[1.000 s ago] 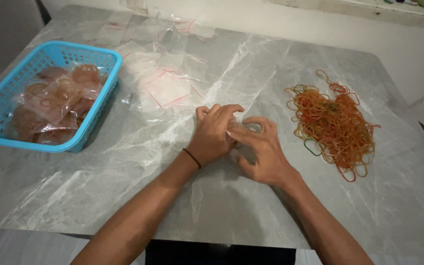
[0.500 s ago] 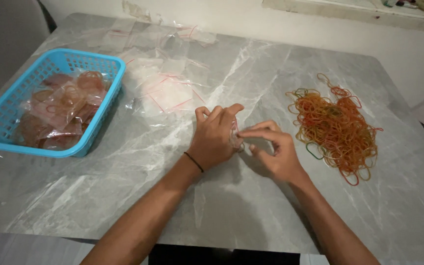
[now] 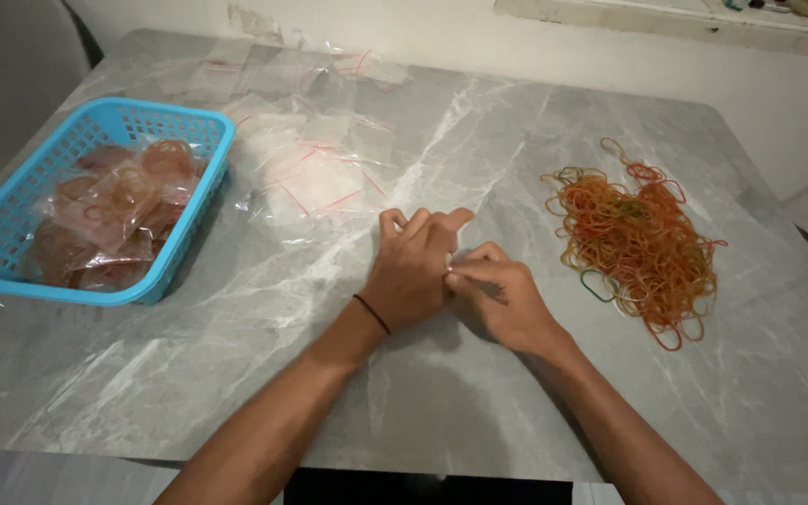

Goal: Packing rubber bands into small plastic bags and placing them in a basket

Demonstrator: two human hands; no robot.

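My left hand and my right hand meet at the middle of the grey marble table. Between them they pinch a small clear plastic bag, almost wholly hidden by the fingers. My left fingers are stretched out over it; my right fingertips press against it from the right. A thin black band circles my left wrist. A heap of orange, red and green rubber bands lies just right of my right hand.
A blue plastic basket at the left holds several filled clear bags of rubber bands. Empty clear bags with red strips are spread over the table's far left. A pale wall runs behind the table.
My right hand has drawn in against my left hand and its fingers have curled closed. The small bag, visible between the hands before, is now covered.
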